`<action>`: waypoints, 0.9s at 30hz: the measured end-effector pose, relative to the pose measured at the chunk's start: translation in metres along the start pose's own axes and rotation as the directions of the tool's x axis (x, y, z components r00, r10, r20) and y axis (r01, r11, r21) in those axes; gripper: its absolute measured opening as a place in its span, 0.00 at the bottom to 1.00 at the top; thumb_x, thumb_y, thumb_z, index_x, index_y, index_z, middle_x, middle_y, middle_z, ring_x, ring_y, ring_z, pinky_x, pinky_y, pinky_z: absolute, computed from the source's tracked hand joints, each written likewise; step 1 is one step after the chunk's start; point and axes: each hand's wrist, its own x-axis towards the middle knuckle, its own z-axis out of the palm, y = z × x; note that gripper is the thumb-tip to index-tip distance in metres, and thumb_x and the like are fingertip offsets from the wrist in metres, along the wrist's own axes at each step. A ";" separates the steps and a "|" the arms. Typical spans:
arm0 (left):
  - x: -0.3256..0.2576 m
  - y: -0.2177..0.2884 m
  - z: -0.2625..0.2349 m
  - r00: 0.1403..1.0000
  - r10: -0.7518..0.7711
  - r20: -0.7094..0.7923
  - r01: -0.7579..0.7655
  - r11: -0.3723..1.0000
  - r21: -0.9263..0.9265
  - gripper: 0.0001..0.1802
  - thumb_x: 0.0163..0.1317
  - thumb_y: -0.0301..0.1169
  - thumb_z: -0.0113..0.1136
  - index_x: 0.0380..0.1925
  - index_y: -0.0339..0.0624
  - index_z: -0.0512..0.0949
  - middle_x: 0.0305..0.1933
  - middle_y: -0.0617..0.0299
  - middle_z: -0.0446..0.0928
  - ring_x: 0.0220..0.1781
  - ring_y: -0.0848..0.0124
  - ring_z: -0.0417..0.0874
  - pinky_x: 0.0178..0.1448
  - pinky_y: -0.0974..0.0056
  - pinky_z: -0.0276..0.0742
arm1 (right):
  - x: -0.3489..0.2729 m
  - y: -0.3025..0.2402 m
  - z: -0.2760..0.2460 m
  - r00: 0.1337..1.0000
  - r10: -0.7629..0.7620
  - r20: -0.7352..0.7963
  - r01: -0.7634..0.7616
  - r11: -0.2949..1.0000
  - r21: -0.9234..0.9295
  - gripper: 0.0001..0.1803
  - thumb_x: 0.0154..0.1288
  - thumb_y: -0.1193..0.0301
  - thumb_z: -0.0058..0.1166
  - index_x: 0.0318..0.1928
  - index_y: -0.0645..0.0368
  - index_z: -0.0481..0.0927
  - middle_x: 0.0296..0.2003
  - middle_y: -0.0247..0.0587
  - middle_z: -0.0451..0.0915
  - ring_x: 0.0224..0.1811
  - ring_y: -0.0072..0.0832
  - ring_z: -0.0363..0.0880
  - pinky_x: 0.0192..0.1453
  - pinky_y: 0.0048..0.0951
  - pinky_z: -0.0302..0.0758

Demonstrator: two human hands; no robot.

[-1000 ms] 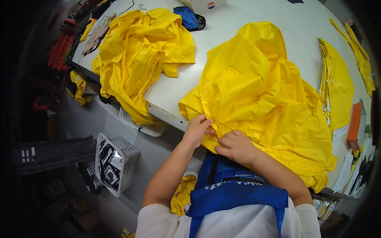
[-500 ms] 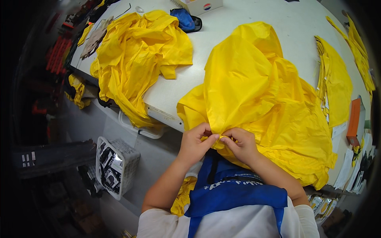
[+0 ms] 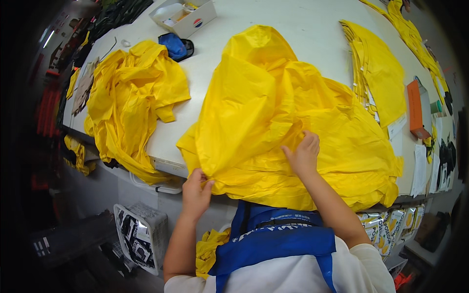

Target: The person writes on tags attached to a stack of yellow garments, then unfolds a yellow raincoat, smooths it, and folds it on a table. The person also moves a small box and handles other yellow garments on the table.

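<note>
A large heap of thin, creased yellow fabric (image 3: 244, 112) is spread over the near part of the table, its lower edge hanging at the front. My left hand (image 3: 197, 192) pinches that fabric at its near left edge, thumb and fingers closed on it. Farther right, my right hand (image 3: 305, 154) is over the middle of the same fabric, thumb and fingers apart, with nothing seen between them. Folds hide the exact form of the piece.
To the left lies another crumpled yellow fabric pile (image 3: 132, 93), beside a blue and black cap-like item (image 3: 175, 46). A white box (image 3: 188, 22) stands behind. Stacked yellow panels (image 3: 378, 73) and an orange box (image 3: 417, 110) lie right. A white basket (image 3: 159, 234) stands below the table.
My hands, together at the fabric's near edge before, have separated. The right hand has let go and moved up over the fabric; the left still pinches the edge. The view has shifted right.
</note>
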 end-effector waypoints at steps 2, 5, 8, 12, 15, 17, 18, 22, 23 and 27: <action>0.005 -0.006 -0.006 1.000 0.004 0.019 -0.006 0.997 0.074 0.13 0.54 0.20 0.60 0.40 0.34 0.73 0.35 0.50 0.78 0.36 0.58 0.82 0.43 0.62 0.76 | 0.000 0.033 0.008 0.988 0.109 0.105 -0.114 0.993 0.042 0.16 0.55 0.67 0.60 0.40 0.63 0.74 0.31 0.49 0.75 0.35 0.44 0.75 0.40 0.40 0.72; 0.007 -0.051 -0.014 0.981 -0.193 -0.030 0.196 0.973 0.125 0.24 0.52 0.19 0.62 0.50 0.36 0.68 0.32 0.52 0.75 0.34 0.58 0.78 0.42 0.59 0.75 | 0.016 0.057 -0.020 0.822 0.291 0.489 -0.487 0.805 0.340 0.14 0.57 0.71 0.56 0.43 0.63 0.74 0.30 0.50 0.75 0.27 0.39 0.75 0.32 0.35 0.72; 0.022 0.023 0.013 0.920 0.269 -0.286 0.010 0.712 0.702 0.37 0.49 0.19 0.61 0.63 0.38 0.62 0.56 0.46 0.68 0.53 0.55 0.72 0.56 0.55 0.68 | 0.007 0.042 -0.048 0.891 0.138 0.432 -0.373 0.765 0.526 0.13 0.61 0.72 0.53 0.47 0.61 0.75 0.33 0.48 0.77 0.30 0.37 0.76 0.36 0.33 0.74; 0.024 0.093 0.102 0.959 0.125 0.254 -0.084 0.982 -0.168 0.45 0.49 0.25 0.67 0.67 0.36 0.55 0.64 0.44 0.61 0.60 0.51 0.67 0.64 0.54 0.64 | -0.007 0.026 -0.074 0.759 -0.075 0.647 -0.465 0.632 0.620 0.17 0.64 0.71 0.55 0.52 0.59 0.74 0.38 0.42 0.79 0.35 0.29 0.79 0.41 0.27 0.76; 0.039 0.104 0.179 0.916 0.224 0.333 -0.252 0.967 0.044 0.43 0.51 0.28 0.67 0.65 0.34 0.55 0.64 0.39 0.62 0.62 0.48 0.69 0.62 0.55 0.67 | 0.003 0.074 -0.090 0.760 -0.250 0.600 -0.251 0.739 0.625 0.21 0.61 0.70 0.58 0.55 0.57 0.74 0.45 0.44 0.79 0.47 0.38 0.78 0.54 0.34 0.73; 0.054 0.081 0.209 0.954 0.127 0.273 -0.137 0.990 0.017 0.40 0.52 0.27 0.66 0.64 0.34 0.57 0.61 0.38 0.65 0.61 0.48 0.70 0.63 0.56 0.67 | 0.007 0.131 -0.097 0.950 -0.060 0.306 -0.057 0.932 0.358 0.26 0.55 0.67 0.63 0.55 0.55 0.74 0.53 0.45 0.75 0.59 0.44 0.70 0.65 0.42 0.64; 0.057 0.076 0.214 0.969 0.068 0.239 -0.072 0.997 0.005 0.39 0.53 0.27 0.65 0.63 0.34 0.58 0.60 0.37 0.67 0.61 0.47 0.70 0.63 0.56 0.67 | 0.018 0.167 -0.110 0.982 0.099 0.160 -0.133 0.966 0.222 0.29 0.53 0.64 0.66 0.56 0.56 0.73 0.56 0.46 0.73 0.60 0.45 0.68 0.66 0.44 0.63; 0.063 0.075 0.194 0.945 0.129 0.301 -0.124 0.992 -0.036 0.34 0.54 0.23 0.62 0.61 0.35 0.60 0.56 0.43 0.72 0.60 0.57 0.73 0.63 0.61 0.66 | 0.011 0.317 -0.184 0.772 0.628 -0.092 -0.582 0.641 -0.500 0.43 0.47 0.55 0.70 0.60 0.62 0.67 0.61 0.54 0.68 0.65 0.49 0.63 0.68 0.45 0.58; 0.062 0.065 0.190 0.948 0.085 0.308 -0.032 0.984 -0.172 0.32 0.55 0.20 0.60 0.60 0.36 0.61 0.57 0.49 0.72 0.60 0.63 0.72 0.63 0.64 0.66 | 0.005 0.332 -0.196 0.717 0.675 -0.174 -0.623 0.509 -0.594 0.43 0.46 0.55 0.70 0.60 0.63 0.67 0.59 0.54 0.70 0.64 0.48 0.66 0.68 0.44 0.58; 0.048 0.070 0.160 0.935 -0.045 0.351 0.230 0.831 -0.506 0.28 0.57 0.17 0.57 0.59 0.36 0.63 0.58 0.56 0.72 0.59 0.68 0.73 0.63 0.66 0.66 | -0.006 0.368 -0.231 0.468 0.822 0.325 -0.722 0.568 -0.396 0.33 0.50 0.62 0.68 0.56 0.61 0.74 0.52 0.47 0.78 0.54 0.40 0.75 0.62 0.38 0.65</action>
